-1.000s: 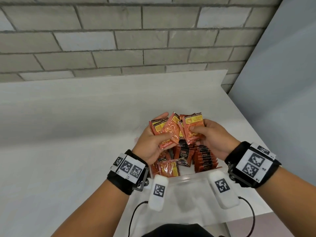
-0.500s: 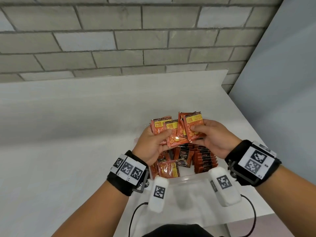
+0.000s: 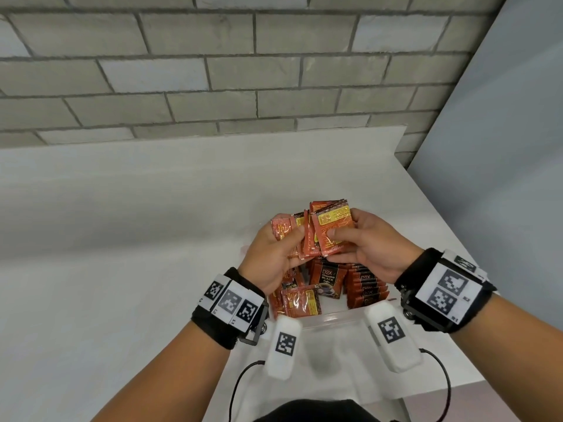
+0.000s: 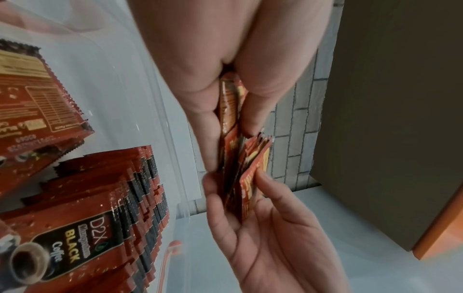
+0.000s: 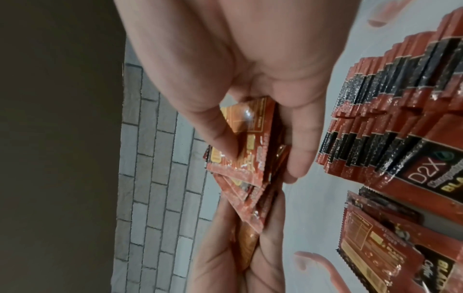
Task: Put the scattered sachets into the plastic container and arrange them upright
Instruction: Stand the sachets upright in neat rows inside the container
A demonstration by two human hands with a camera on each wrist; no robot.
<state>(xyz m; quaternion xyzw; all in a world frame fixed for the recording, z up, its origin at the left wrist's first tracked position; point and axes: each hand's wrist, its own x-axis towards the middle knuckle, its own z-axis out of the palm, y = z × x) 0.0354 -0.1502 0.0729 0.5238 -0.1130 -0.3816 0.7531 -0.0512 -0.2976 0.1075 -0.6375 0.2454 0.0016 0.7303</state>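
Note:
Both hands hold one bunch of red-orange coffee sachets (image 3: 323, 231) above the clear plastic container (image 3: 335, 318). My left hand (image 3: 278, 254) pinches the bunch's left side (image 4: 229, 111), thumb in front and fingers behind. My right hand (image 3: 362, 242) pinches its right side (image 5: 246, 150), thumb on the front sachet. Inside the container a row of sachets (image 3: 367, 287) stands upright on the right, one "D2X Black Coffee" sachet (image 3: 327, 277) leans in the middle, and a few lie loose at the left (image 3: 300, 301). The bunch's lower edge is hidden behind my hands.
The container sits near the front right of a white tabletop (image 3: 122, 239). A grey brick wall (image 3: 213, 71) runs behind it and a grey panel (image 3: 502, 147) stands to the right. The table's right edge (image 3: 451, 263) runs close past my right wrist.
The sachets, fanned out between my hands a second ago, are now squeezed closer together into a tighter bunch. Both hands stayed above the container.

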